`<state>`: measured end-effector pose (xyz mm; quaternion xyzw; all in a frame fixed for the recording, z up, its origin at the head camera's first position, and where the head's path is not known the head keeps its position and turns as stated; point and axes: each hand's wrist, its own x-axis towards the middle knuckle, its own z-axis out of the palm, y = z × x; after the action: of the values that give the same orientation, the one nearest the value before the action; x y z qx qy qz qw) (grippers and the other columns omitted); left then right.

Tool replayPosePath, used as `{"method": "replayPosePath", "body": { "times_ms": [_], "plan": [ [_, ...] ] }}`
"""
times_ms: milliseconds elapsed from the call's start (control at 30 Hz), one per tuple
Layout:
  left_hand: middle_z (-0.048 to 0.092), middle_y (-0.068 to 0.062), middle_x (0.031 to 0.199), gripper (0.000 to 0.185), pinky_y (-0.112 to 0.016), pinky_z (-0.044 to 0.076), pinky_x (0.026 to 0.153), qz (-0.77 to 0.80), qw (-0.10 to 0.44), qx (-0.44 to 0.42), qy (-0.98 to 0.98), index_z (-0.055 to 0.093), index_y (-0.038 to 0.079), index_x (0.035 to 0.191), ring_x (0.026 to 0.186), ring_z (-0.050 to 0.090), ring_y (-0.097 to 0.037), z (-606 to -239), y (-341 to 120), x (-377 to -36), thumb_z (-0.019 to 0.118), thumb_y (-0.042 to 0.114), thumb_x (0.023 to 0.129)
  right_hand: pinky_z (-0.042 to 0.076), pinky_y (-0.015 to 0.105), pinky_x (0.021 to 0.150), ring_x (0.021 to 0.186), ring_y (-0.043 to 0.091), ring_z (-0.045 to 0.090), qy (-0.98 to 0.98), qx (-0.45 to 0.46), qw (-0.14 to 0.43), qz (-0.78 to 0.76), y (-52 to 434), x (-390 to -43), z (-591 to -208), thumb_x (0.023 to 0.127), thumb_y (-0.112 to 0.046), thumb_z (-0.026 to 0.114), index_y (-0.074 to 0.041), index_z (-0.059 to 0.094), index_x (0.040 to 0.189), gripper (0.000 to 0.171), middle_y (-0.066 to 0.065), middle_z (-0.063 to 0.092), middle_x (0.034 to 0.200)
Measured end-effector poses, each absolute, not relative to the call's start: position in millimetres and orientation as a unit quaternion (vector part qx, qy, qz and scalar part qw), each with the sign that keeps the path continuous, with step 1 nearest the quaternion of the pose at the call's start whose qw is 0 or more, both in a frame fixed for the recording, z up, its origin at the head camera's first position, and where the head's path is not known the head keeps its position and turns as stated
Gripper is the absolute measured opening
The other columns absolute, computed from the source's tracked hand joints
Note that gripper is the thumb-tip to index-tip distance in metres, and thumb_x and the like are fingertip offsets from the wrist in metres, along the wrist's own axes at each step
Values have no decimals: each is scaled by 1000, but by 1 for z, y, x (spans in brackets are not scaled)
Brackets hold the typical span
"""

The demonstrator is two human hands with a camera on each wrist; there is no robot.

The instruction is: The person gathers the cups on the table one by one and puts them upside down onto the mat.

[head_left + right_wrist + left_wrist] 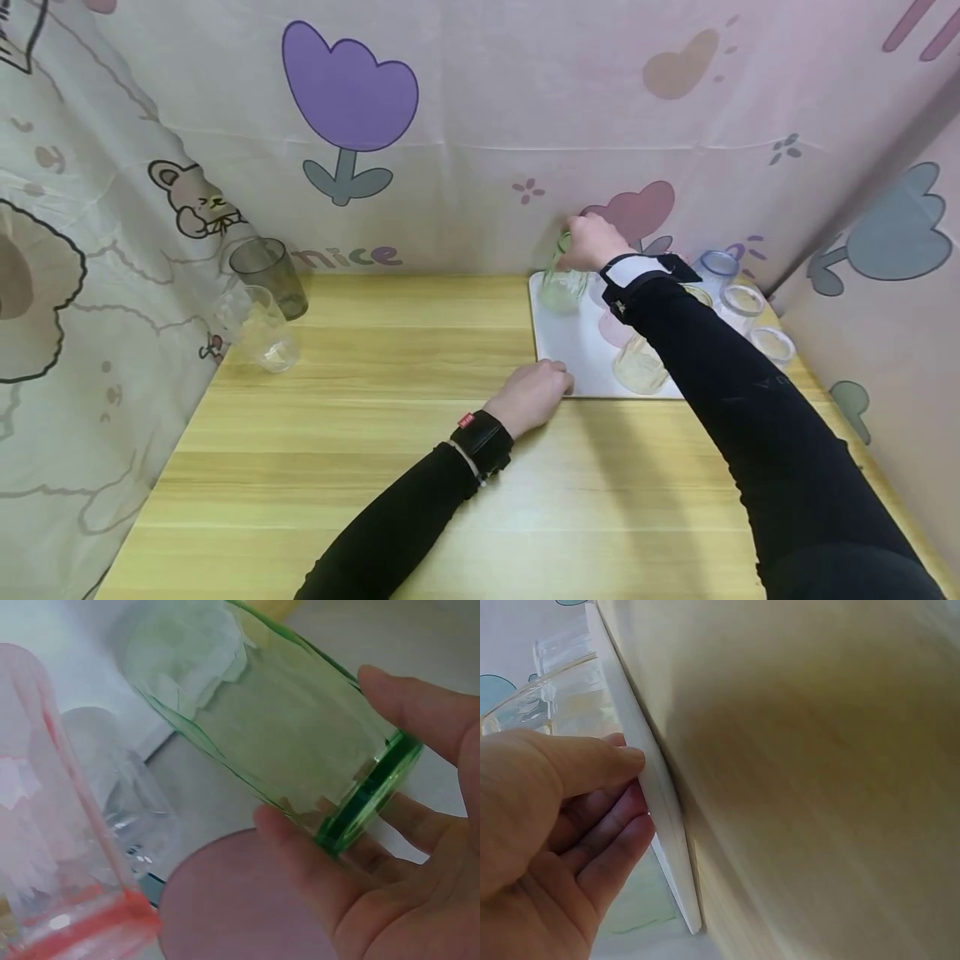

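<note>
The right hand [592, 240] grips the green glass [562, 283] from above at its rim; in the right wrist view the thumb and fingers [315, 862] curl around the thick green rim [367, 802]. The green glass stands at the far left corner of the white tray [577, 350], close to the fabric backdrop [480, 125]; whether its base touches the tray surface cannot be determined. The left hand [534, 396] rests on the bench [390, 467] at the near left corner of the tray, and the left wrist view shows its fingertips [626, 761] pressed against the tray edge [664, 817], with fingers lightly bent and holding nothing. On the tray, a pale yellow glass [640, 367] stands near the front edge, and a pink glass [615, 329] stands just behind it, partly hidden by the right sleeve [750, 400]. To the right of the tray, beyond the sleeve, further glasses stand on the bench: a blue-tinted glass [718, 271] at the back and two clear glasses [741, 307] [772, 343] in front of it. At the far left of the bench, well apart from the tray, a dark grey cup [268, 275] and a clear cup [258, 329] lean against the backdrop.
</note>
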<state>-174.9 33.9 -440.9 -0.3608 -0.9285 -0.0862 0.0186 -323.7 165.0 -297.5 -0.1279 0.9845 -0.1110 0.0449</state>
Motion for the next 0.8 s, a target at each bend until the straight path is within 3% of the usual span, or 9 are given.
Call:
{"method": "replayPosePath", "body": {
  "times_ms": [800],
  "plan": [
    [72,5,99,26,-24,57,73,-82,16,-352,-932,80,19,99,89,68,-12,-438,35,-175,66,-2,92,43,61,111,133,49,47,986,-117,33,-115,171,-340,-326,85,-19,78,6,43,152,79,35,47,146]
  ]
}}
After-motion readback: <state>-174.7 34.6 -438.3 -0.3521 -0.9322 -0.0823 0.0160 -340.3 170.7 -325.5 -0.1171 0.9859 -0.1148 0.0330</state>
